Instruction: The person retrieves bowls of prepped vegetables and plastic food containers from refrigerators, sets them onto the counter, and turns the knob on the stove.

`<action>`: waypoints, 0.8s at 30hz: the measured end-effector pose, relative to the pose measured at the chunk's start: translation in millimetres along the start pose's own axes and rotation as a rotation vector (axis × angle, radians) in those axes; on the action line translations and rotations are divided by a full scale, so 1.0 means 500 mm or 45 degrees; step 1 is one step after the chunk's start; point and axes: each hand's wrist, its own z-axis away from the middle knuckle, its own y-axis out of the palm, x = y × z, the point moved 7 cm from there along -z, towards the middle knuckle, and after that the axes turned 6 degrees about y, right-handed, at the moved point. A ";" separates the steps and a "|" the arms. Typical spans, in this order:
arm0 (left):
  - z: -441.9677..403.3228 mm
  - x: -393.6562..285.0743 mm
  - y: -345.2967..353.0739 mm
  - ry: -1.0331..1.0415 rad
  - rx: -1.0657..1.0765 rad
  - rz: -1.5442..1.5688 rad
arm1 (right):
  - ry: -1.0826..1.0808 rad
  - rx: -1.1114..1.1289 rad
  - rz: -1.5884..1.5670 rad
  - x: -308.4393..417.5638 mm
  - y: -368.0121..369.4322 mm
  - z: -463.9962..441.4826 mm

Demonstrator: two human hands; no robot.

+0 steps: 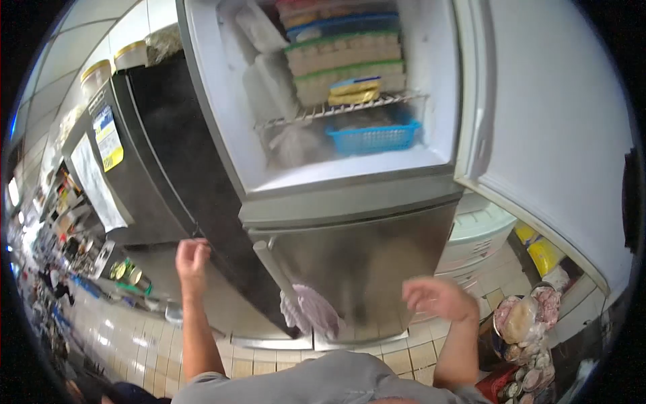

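Note:
My left hand (194, 262) is raised in front of the dark refrigerator (182, 128) on the left. Its fingertips are pinched together, and I cannot make out what is between them. My right hand (439, 298) hovers before the steel lower door (363, 262) of the middle refrigerator, slightly blurred, its fingers loosely bent and nothing seen in them. Above, the freezer compartment (323, 178) stands open. On its wire shelf (404, 99) are stacked containers with green lids (346, 71) and yellow packets (354, 91). Below the shelf sit a blue basket (373, 139) and a frosty plastic bag (296, 145).
The freezer door (552, 135) is swung out to the right. A cloth (313, 311) hangs from the lower door handle (272, 266). Bags of meat (521, 320) lie at lower right, near pale plastic drawers (478, 232). Tiled floor (148, 343) and a cluttered counter extend left.

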 end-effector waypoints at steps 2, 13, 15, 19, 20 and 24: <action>-0.055 -0.175 0.068 0.245 0.088 0.054 | -0.295 -0.215 0.254 0.210 -0.039 -0.042; 0.031 -0.165 0.272 0.502 0.684 -0.041 | -0.919 -1.311 1.168 0.846 -0.259 -0.466; 0.048 -0.163 0.282 0.680 0.667 -0.140 | -0.832 -1.303 1.203 0.869 -0.239 -0.528; 0.041 -0.157 0.280 0.710 0.686 -0.130 | -0.829 -1.211 1.421 0.907 -0.076 -0.683; 0.037 -0.152 0.280 0.700 0.689 -0.102 | -0.827 -1.205 1.420 0.910 -0.050 -0.720; 0.040 -0.142 0.290 0.709 0.708 -0.130 | -0.809 -1.105 1.218 0.929 -0.016 -0.823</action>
